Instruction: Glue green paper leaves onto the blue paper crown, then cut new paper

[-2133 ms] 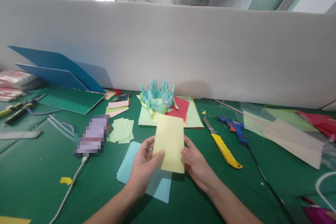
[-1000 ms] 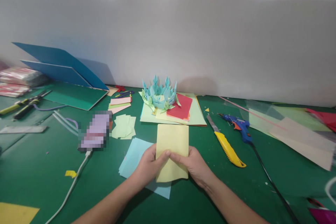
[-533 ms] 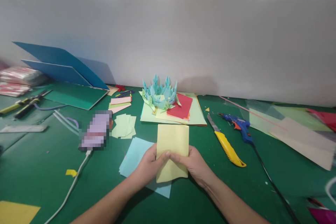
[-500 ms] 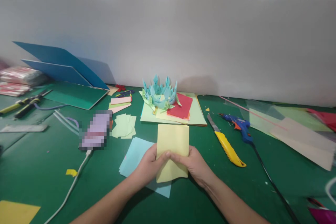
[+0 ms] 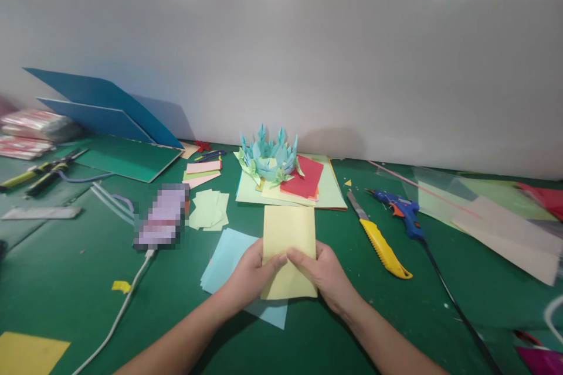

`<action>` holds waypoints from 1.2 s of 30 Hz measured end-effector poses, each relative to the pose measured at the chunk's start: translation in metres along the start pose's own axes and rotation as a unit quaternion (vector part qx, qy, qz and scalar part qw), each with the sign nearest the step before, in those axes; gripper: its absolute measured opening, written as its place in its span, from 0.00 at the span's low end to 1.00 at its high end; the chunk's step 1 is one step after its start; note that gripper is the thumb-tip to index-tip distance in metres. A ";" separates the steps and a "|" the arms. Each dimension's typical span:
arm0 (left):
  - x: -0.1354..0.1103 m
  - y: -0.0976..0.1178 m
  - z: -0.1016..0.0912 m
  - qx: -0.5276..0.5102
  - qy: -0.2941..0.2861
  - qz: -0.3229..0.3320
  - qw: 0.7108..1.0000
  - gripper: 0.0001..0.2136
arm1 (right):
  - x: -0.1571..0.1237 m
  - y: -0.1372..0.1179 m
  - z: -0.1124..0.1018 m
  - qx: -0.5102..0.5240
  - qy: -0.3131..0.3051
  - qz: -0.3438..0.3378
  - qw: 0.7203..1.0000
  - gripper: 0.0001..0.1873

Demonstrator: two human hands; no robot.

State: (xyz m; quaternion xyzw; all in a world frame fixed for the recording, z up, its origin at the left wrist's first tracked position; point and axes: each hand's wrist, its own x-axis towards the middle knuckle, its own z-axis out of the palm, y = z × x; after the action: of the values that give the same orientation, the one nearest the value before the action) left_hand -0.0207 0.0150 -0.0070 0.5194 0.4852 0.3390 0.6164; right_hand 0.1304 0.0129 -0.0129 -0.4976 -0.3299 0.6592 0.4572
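Observation:
Both my hands grip one pale yellow sheet of paper [image 5: 289, 231], held upright above the table. My left hand [image 5: 254, 272] pinches its left edge, thumb on the front and fingers behind. On the right edge my right hand [image 5: 325, 272] does the same, and the two thumbs lie close together near the middle. Whether the paper is folded or several sheets thick I cannot tell. Light blue paper sheets [image 5: 226, 261] lie partly under my left hand. Beyond the yellow paper, a turquoise and green folded-paper crown [image 5: 268, 158] rests on stacked coloured paper [image 5: 334, 193].
At right lie a yellow-handled cutter [image 5: 380, 246] and a blue glue gun [image 5: 404, 211] with its cord. Left are pale green paper pieces [image 5: 209, 211], a blurred-out phone-like object [image 5: 162, 214] on a white cable [image 5: 125, 304], and pliers [image 5: 48, 176]. A white partition [image 5: 281, 70] stands behind.
My thumbs have parted slightly on the yellow paper. The paper's lower edge looks flatter and a little higher; both hands still hold it in nearly the same place.

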 end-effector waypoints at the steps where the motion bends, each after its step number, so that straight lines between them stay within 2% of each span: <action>1: 0.000 0.000 0.000 -0.001 0.002 0.001 1.000 0.22 | 0.001 0.001 0.000 0.001 0.011 -0.011 1.000 0.29; 4: 0.002 -0.001 -0.001 -0.003 0.022 0.022 1.000 0.24 | 0.003 0.001 -0.002 0.009 0.034 -0.041 0.999 0.26; 8: 0.003 -0.003 -0.002 -0.038 0.045 0.059 0.997 0.39 | 0.007 -0.001 -0.006 0.008 0.049 -0.059 0.997 0.24; 10: 0.002 -0.004 -0.003 -0.034 0.043 0.068 0.996 0.42 | 0.009 0.000 -0.008 -0.011 0.052 -0.069 0.996 0.24; 12: 0.001 -0.003 -0.004 0.011 0.043 0.083 0.996 0.38 | 0.011 0.001 -0.011 -0.042 0.063 -0.080 0.994 0.25; 15: 0.000 0.002 -0.007 0.140 0.036 0.108 0.984 0.25 | 0.014 0.002 -0.015 -0.082 0.082 -0.099 0.988 0.25; 17: -0.001 0.007 -0.009 0.197 0.022 0.101 0.975 0.19 | 0.015 0.001 -0.016 -0.090 0.086 -0.114 0.986 0.24; 25: -0.008 0.026 -0.010 0.191 -0.036 0.041 0.980 0.18 | 0.017 -0.003 -0.019 -0.051 0.084 -0.132 0.986 0.20; 28: -0.007 0.027 -0.010 0.189 -0.033 0.029 0.981 0.18 | 0.018 -0.001 -0.020 -0.052 0.085 -0.135 0.986 0.19; 30: -0.004 0.025 -0.013 0.199 -0.011 0.029 0.979 0.18 | 0.018 0.000 -0.020 -0.063 0.095 -0.156 0.981 0.17; 33: 0.003 0.019 -0.023 0.246 0.050 0.031 0.967 0.18 | 0.018 0.001 -0.020 -0.146 0.102 -0.220 0.959 0.13; 36: 0.008 0.014 -0.032 0.279 0.058 0.021 0.958 0.17 | 0.017 0.001 -0.020 -0.294 0.058 -0.276 0.913 0.08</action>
State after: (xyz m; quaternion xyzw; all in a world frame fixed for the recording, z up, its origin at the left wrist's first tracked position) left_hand -0.0476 0.0353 0.0054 0.6603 0.5842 0.2323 0.4108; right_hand 0.1476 0.0282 -0.0251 -0.5361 -0.6060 0.3502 0.4719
